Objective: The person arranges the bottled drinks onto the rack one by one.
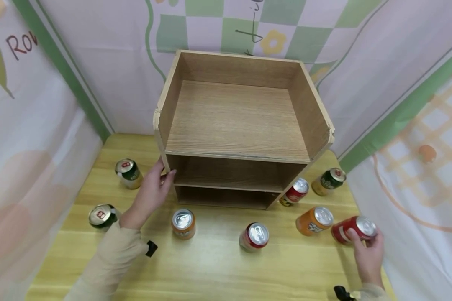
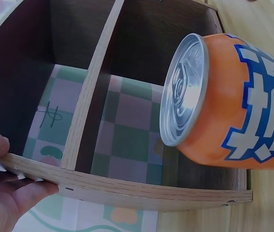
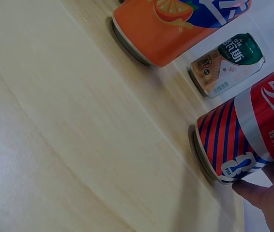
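Observation:
A wooden shelf unit (image 1: pixel 237 121) with an open top tray and two compartments below stands at the back of the table. My left hand (image 1: pixel 153 193) grips the front edge of its left side panel; in the left wrist view the thumb and fingers (image 2: pixel 35 193) lie on either side of that panel. At the table's right side, my right hand (image 1: pixel 370 256) holds a red cola can (image 1: pixel 340 232), thumb on one side and fingers round the other. The can's base (image 3: pixel 207 164) appears at or just above the tabletop. An orange soda can (image 1: pixel 312 222) stands just left of it.
Another orange can (image 1: pixel 183 225) and a red-and-silver can (image 1: pixel 253 237) stand before the shelf. Green-and-gold cans (image 1: pixel 129 173) (image 1: pixel 102 216) are at left, another green can (image 1: pixel 327 182) at right. A red can (image 1: pixel 294 193) stands by the shelf's right side. Printed cloth (image 1: pixel 128 83) hangs around the table.

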{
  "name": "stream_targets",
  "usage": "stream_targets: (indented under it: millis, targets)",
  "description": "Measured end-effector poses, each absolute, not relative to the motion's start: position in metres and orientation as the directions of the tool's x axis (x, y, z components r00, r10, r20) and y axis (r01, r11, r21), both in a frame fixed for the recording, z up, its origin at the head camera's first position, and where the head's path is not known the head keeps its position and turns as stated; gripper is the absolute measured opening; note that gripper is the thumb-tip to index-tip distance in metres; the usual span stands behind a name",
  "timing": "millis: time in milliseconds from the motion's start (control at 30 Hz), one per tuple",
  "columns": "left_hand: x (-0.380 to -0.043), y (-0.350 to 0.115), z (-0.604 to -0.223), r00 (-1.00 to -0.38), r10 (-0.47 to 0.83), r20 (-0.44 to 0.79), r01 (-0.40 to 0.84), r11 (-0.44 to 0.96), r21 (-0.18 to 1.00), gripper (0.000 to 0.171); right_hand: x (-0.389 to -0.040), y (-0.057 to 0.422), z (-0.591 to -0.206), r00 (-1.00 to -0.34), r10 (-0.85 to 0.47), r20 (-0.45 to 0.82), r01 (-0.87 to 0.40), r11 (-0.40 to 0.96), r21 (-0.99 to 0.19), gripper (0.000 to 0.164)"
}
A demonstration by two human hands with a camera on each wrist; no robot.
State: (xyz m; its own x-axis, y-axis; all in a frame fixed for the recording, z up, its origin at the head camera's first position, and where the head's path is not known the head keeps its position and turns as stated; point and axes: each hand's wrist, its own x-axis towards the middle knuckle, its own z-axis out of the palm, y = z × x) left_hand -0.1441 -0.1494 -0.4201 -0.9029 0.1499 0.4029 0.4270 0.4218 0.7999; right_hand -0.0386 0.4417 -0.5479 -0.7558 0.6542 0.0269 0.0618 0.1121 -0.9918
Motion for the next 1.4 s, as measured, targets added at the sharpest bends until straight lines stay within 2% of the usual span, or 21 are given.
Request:
stream_targets:
  millis: [167,400,567,767,1000,1200,1400]
  targets:
    - [-0.145,-0.149,-0.421,-0.898,0.154,0.411,0.436,0.424,0.794,0.052,-0.039,0.440,-0.545,-0.752,0.659,0.005,0.081,0.100,-0.992,0.054]
    - [-0.144,-0.150,-0.424,-0.897,0.153,0.416,0.439,0.430,0.789,0.051,-0.042,0.441,-0.544,-0.758,0.651,0.051,0.031,0.114,-0.993,0.066]
    - [-0.144,-0.149,-0.423,-0.896,0.149,0.418,0.439,0.431,0.789,0.052,-0.044,0.441,-0.545,-0.736,0.670,0.101,-0.015,0.133,-0.991,0.057]
    - [-0.145,-0.148,-0.425,-0.896,0.148,0.419,0.439,0.443,0.782,0.051,-0.044,0.440,-0.546,-0.707,0.697,0.123,-0.007,0.166,-0.986,0.056]
    - [-0.146,-0.147,-0.424,-0.894,0.147,0.424,0.443,0.442,0.780,0.053,-0.044,0.443,-0.545,-0.692,0.712,0.117,-0.030,0.134,-0.991,0.050]
    - [-0.146,-0.147,-0.424,-0.896,0.144,0.419,0.438,0.437,0.786,0.050,-0.044,0.444,-0.531,-0.680,0.727,0.097,0.007,0.139,-0.990,0.045]
    - [-0.145,-0.148,-0.424,-0.901,0.139,0.411,0.428,0.443,0.788,0.051,-0.045,0.440,-0.498,-0.684,0.725,0.083,0.010,0.123,-0.992,0.042]
